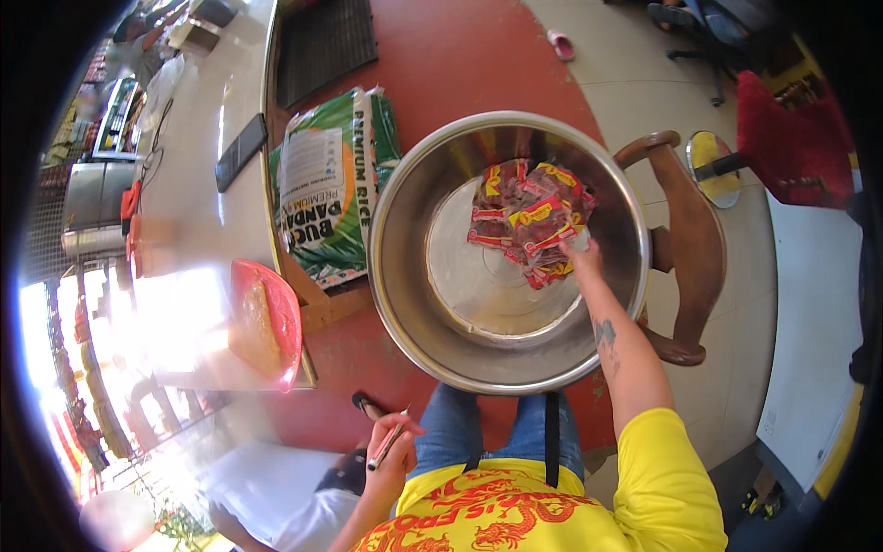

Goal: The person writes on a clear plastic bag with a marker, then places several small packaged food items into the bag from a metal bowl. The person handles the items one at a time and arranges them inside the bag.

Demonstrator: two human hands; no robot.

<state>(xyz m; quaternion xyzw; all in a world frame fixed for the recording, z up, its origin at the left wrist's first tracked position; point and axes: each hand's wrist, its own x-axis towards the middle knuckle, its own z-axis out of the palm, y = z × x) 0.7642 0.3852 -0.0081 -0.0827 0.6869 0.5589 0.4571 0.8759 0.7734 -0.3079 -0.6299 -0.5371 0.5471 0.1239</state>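
A large round stainless steel basin (478,368) stands in front of me. Inside it, toward the right, lies a pile of small red-and-yellow plastic packets (529,207) with dark reddish contents showing through. My right hand (583,256) reaches in over the rim, its fingers closed at the near right edge of the pile on one of the packets; the fingertips are partly hidden. Apart from the basin, low on the left, my left hand (397,448) is closed around a slim dark-and-silver pen (386,446).
A wooden chair back (692,248) stands right of the basin. Left are a green-and-white rice sack (322,193) and a counter bearing a dark phone (242,152) and red-pink tray (290,322). A red swivel stool (791,138) stands far right. Another person's light sleeve (313,524) shows lower left.
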